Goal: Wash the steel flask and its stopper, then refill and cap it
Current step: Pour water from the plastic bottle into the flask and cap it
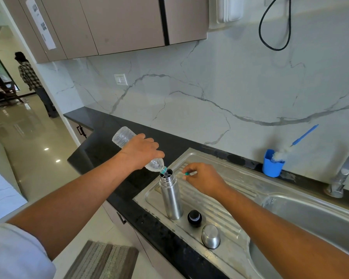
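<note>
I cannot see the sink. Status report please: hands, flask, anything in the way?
Left hand tilts plastic bottle into flask mouth. Right hand pinches teal cap. Flask upright, open, on drainboard. Stopper, steel cup beside it.

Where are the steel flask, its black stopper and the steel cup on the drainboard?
steel flask (pixel 171 198): head view, middle of its upright body.
black stopper (pixel 194 218): head view, its side, beside the flask's base.
steel cup (pixel 210 236): head view, middle of its inverted shell.

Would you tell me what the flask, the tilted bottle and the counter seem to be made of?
Flask: brushed steel, by its dull grey sheen. Bottle: clear thin plastic, see-through and ribbed. Counter: probably polished black stone, dark and speckled.
</note>
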A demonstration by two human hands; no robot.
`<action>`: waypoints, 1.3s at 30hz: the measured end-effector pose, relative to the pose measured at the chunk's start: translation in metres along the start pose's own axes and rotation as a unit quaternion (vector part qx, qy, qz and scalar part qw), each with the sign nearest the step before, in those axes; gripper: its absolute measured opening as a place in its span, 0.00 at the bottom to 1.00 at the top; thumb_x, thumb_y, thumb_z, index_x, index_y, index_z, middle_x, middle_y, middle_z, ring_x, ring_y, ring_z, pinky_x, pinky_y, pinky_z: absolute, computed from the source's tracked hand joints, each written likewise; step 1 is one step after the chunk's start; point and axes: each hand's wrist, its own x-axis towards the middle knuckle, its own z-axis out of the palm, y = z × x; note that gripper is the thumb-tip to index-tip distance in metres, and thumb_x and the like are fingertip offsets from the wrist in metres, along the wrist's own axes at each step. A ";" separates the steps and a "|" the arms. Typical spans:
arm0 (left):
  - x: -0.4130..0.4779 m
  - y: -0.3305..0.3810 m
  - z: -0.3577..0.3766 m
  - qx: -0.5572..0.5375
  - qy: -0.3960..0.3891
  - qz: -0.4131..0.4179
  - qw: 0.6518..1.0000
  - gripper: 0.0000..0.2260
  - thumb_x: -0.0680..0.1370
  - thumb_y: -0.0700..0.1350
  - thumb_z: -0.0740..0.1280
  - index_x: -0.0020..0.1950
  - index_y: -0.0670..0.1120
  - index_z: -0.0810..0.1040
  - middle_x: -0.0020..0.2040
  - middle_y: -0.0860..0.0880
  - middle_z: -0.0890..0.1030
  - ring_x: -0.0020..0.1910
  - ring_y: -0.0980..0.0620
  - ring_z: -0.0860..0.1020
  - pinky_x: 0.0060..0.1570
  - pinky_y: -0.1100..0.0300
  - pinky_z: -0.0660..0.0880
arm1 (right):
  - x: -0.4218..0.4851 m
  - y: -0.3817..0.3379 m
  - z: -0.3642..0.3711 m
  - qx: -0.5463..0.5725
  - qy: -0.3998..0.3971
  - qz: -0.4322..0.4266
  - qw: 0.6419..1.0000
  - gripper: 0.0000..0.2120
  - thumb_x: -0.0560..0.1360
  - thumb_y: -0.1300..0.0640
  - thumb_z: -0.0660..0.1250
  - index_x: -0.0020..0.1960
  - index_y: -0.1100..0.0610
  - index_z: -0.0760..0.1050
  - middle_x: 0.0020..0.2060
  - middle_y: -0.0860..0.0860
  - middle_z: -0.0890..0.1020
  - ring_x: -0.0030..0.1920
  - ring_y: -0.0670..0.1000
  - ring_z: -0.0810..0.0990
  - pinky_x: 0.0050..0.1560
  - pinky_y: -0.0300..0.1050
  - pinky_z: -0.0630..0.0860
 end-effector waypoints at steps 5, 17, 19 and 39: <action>0.000 -0.001 0.000 0.000 -0.003 -0.001 1.000 0.33 0.74 0.44 0.77 0.75 0.59 0.67 0.64 0.51 0.76 0.65 0.48 0.74 0.62 0.52 0.69 | -0.001 -0.001 -0.002 0.002 0.004 0.000 1.000 0.11 0.79 0.58 0.71 0.61 0.53 0.84 0.59 0.47 0.83 0.52 0.44 0.79 0.54 0.36 0.73; -0.001 -0.005 -0.004 0.011 -0.006 0.000 1.000 0.32 0.75 0.46 0.77 0.75 0.59 0.67 0.65 0.50 0.76 0.66 0.47 0.74 0.64 0.50 0.70 | -0.001 -0.002 -0.004 -0.001 -0.001 0.003 1.000 0.11 0.79 0.58 0.71 0.61 0.53 0.83 0.59 0.48 0.83 0.54 0.46 0.80 0.54 0.37 0.73; -0.001 -0.006 -0.005 0.012 -0.004 -0.001 1.000 0.32 0.75 0.45 0.76 0.75 0.59 0.67 0.65 0.50 0.76 0.66 0.47 0.74 0.63 0.50 0.70 | -0.001 -0.002 -0.005 0.000 0.000 0.003 1.000 0.11 0.79 0.58 0.71 0.61 0.53 0.83 0.60 0.48 0.83 0.54 0.46 0.80 0.54 0.37 0.73; 0.005 -0.002 -0.020 0.067 0.003 0.024 0.997 0.33 0.76 0.45 0.77 0.76 0.59 0.66 0.66 0.49 0.75 0.66 0.47 0.73 0.63 0.51 0.68 | -0.001 0.001 -0.004 0.007 0.004 0.004 1.000 0.11 0.79 0.58 0.71 0.61 0.52 0.83 0.60 0.48 0.83 0.56 0.48 0.82 0.60 0.42 0.77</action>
